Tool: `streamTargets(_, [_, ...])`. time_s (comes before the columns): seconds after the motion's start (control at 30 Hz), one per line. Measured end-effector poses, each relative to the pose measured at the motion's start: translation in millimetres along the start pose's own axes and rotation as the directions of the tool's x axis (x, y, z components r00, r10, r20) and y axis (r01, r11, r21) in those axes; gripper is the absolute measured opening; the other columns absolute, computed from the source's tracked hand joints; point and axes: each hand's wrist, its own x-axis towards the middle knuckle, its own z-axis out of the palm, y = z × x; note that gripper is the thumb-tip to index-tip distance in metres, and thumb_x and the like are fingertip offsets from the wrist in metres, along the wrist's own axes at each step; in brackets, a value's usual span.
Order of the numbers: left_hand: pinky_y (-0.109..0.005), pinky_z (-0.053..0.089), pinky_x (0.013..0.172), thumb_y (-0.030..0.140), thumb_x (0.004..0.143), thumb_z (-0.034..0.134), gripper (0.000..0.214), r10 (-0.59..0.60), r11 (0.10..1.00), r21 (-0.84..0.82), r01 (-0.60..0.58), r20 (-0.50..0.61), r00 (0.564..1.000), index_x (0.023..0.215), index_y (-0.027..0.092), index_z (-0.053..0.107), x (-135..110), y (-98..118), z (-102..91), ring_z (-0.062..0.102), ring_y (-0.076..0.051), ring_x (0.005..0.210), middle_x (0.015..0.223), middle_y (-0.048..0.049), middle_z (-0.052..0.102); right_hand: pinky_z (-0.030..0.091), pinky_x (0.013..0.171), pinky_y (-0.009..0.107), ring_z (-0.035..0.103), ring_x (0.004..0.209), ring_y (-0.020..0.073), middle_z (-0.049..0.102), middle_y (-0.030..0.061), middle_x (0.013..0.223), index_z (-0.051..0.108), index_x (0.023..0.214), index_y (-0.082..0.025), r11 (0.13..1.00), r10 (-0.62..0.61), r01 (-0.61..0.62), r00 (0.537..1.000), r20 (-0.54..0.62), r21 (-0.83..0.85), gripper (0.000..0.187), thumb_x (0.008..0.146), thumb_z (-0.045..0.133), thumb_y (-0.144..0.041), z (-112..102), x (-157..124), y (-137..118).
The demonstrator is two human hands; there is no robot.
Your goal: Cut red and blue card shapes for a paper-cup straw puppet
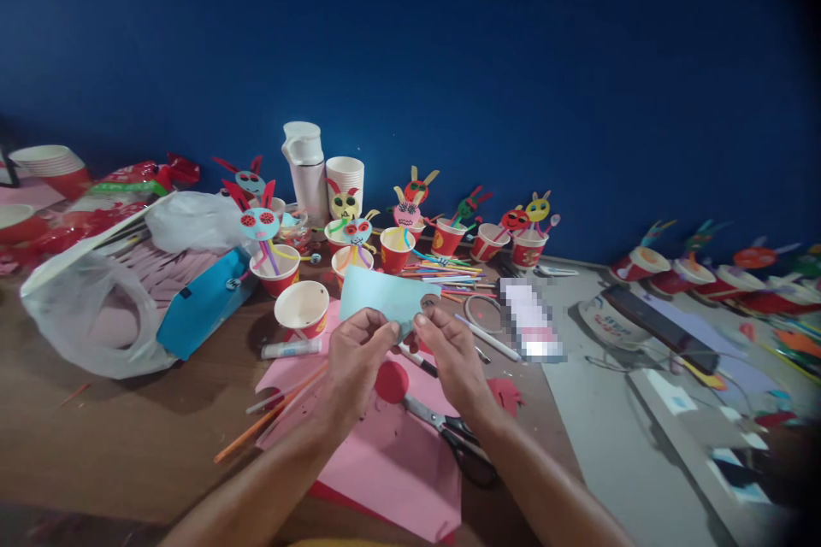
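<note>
Both hands hold one light blue sheet of paper (381,295) above the pink paper on the table. My left hand (359,355) pinches its lower edge between thumb and fingers. At its right corner my right hand (452,350) grips the same sheet, fingertips close to the left thumb. A small dark mark shows near that corner. Below the hands lie a red paper circle (391,382) and scissors (442,427) with black handles. Pink paper (391,479) spreads underneath. Just beyond my left hand stands a red and white paper cup (301,310).
Paper cups with paper rabbit-like figures (258,224) stand along the blue wall. A bag of pink strips (121,291) sits at left. Colored sticks (442,269), a white marker (292,349), an orange stick (269,414) and a pixelated rectangle (531,316) surround the hands.
</note>
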Motion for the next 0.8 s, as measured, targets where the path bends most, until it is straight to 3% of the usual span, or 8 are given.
streamTargets(0.17, [-0.025,0.042,0.058,0.021,0.072,0.058,0.014,0.012,0.999,0.03,-0.011,-0.024,1.0,0.062,0.016,0.048,1,-2,-1.6,0.055,-0.012,0.054,0.054,0.0017,0.058,0.038,0.059,0.024,0.048,0.059,0.0117,0.05,-0.0013,0.06,0.051,0.063,-0.016,0.999,-0.007,0.006,1.0,-0.007,-0.049,0.028,0.084,0.044,-0.034,-1,0,2])
streamTargets(0.4, [-0.023,0.041,0.056,0.023,0.07,0.059,0.015,0.0,0.995,0.097,0.007,-0.064,0.998,0.061,0.016,0.049,-1,-1,-2.7,0.055,-0.012,0.054,0.054,0.0012,0.059,0.039,0.057,0.024,0.048,0.058,0.0116,0.051,-0.0013,0.06,0.05,0.065,-0.016,1.0,0.026,-0.026,1.0,-0.007,-0.016,0.02,0.079,0.051,-0.03,-1,1,3])
streamTargets(0.53, [-0.021,0.04,0.053,0.021,0.067,0.061,0.015,-0.043,0.993,0.106,0.052,-0.091,0.995,0.059,0.016,0.049,-3,3,0.2,0.054,-0.011,0.052,0.051,0.0022,0.058,0.038,0.054,0.022,0.047,0.055,0.0106,0.05,-0.0029,0.056,0.049,0.062,-0.017,0.995,0.041,-0.047,0.997,-0.071,-0.092,0.019,0.075,0.055,-0.029,-1,1,8])
streamTargets(0.63, [-0.021,0.041,0.055,0.021,0.068,0.059,0.01,-0.048,0.998,0.031,0.049,-0.035,0.998,0.062,0.016,0.052,-4,3,0.1,0.053,-0.011,0.054,0.053,0.0026,0.055,0.037,0.052,0.022,0.045,0.052,0.0101,0.05,-0.0032,0.054,0.049,0.06,-0.017,0.989,0.033,-0.05,0.993,-0.117,-0.141,0.019,0.074,0.055,-0.028,-1,1,10])
streamTargets(0.8, [-0.023,0.042,0.059,0.018,0.072,0.05,0.009,0.006,0.997,-0.083,0.0,0.071,0.997,0.073,0.015,0.058,-5,-2,-4.6,0.053,-0.012,0.062,0.065,-0.0008,0.056,0.038,0.053,0.021,0.046,0.052,0.0099,0.051,-0.0033,0.054,0.049,0.06,-0.017,0.996,0.029,-0.038,0.993,-0.113,-0.083,0.019,0.073,0.056,-0.03,-1,2,11])
